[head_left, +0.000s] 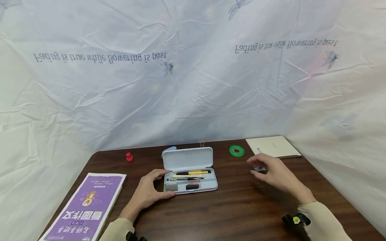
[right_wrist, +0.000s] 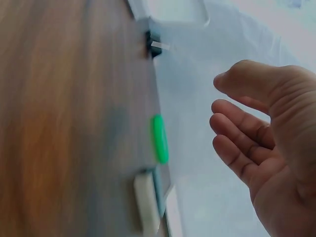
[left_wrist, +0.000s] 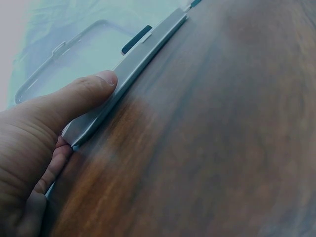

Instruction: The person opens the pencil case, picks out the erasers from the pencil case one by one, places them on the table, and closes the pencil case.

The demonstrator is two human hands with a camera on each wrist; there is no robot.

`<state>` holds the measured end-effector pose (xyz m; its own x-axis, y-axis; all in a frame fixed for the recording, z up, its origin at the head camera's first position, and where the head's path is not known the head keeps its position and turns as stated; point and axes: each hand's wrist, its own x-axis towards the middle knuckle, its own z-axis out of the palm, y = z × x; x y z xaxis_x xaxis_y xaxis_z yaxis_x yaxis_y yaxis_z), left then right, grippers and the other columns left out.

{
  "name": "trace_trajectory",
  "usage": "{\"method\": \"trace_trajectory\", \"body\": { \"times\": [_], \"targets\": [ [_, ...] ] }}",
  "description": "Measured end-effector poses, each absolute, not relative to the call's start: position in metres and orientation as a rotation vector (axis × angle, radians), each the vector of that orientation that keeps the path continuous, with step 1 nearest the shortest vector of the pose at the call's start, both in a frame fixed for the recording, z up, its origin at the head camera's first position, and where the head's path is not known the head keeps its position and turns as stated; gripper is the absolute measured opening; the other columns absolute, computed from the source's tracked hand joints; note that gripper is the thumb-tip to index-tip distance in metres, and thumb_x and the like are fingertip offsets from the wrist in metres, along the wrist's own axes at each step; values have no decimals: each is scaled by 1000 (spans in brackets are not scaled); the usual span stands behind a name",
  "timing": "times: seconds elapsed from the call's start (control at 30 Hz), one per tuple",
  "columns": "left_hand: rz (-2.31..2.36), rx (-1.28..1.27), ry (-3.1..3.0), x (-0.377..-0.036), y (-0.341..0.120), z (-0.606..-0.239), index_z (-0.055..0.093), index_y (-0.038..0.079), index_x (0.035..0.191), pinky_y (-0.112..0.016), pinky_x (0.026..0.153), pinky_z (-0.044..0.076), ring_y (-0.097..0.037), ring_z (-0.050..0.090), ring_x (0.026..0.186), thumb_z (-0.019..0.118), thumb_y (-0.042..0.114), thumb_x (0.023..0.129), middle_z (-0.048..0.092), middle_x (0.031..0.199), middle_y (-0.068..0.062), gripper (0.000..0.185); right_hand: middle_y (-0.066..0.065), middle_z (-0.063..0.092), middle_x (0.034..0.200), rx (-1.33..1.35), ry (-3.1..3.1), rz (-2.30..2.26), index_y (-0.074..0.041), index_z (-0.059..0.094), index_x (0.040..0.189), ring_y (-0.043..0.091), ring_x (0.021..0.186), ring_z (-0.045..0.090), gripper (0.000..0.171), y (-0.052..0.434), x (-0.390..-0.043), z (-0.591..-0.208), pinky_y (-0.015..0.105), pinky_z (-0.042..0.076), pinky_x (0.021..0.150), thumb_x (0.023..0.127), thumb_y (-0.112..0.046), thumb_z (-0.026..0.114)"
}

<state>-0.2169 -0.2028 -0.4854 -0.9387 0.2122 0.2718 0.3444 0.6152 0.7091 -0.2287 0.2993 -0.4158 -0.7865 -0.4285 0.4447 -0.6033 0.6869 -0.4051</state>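
Note:
A white pencil case (head_left: 214, 183) lies with its lid (head_left: 187, 158) raised. Pens, among them a yellow one (head_left: 196, 172), and a black-and-clear item (head_left: 193, 186) are inside. My left hand (head_left: 147, 189) grips the case's left end, thumb on the front edge and fingers toward the back corner. In the left wrist view the thumb (left_wrist: 94, 91) presses the case's side wall. My right hand (head_left: 272, 172) hovers on the right, fingers loosely bent and holding nothing. Below it is a small grey-blue and white block (right_wrist: 147, 200), partly hidden by the hand in the head view.
A green ring-shaped roll (head_left: 236, 151) and a cream notebook (head_left: 274, 146) lie at the back right. Behind the case are a binder clip (head_left: 202, 144) and a pale blue object (head_left: 169, 149). A small red item (head_left: 129, 156) and a purple book (head_left: 87, 204) are left. Cloth hangs behind the table.

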Motion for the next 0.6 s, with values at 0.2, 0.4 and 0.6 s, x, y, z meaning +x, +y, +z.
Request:
{"method": "trace_trajectory", "body": {
  "times": [0.2,0.4,0.6],
  "targets": [
    [-1225,-453,-2684,-217,-203,-485,73,22,144,-52,113,57,-20,69,130,104,59,71,70,143,9,87,-6,77,120,908,-2547,920,-16,76,129,20,102,77,39,264,-238,-404,42,67,87,94,-4,89],
    [-1223,-456,-2683,-217,-203,-485,73,21,143,-52,113,57,-20,69,130,104,60,71,70,143,9,87,-4,77,123,982,-2547,1017,-18,75,131,21,107,76,41,226,-245,-395,42,65,92,95,-5,89],
    [-1228,-447,-2692,-217,-203,-484,73,23,144,-52,113,56,-20,69,131,104,60,71,70,143,10,87,3,78,124,1077,-2511,1080,-18,76,131,17,109,76,42,191,-251,-386,39,65,93,94,-4,89]
  ]
}}
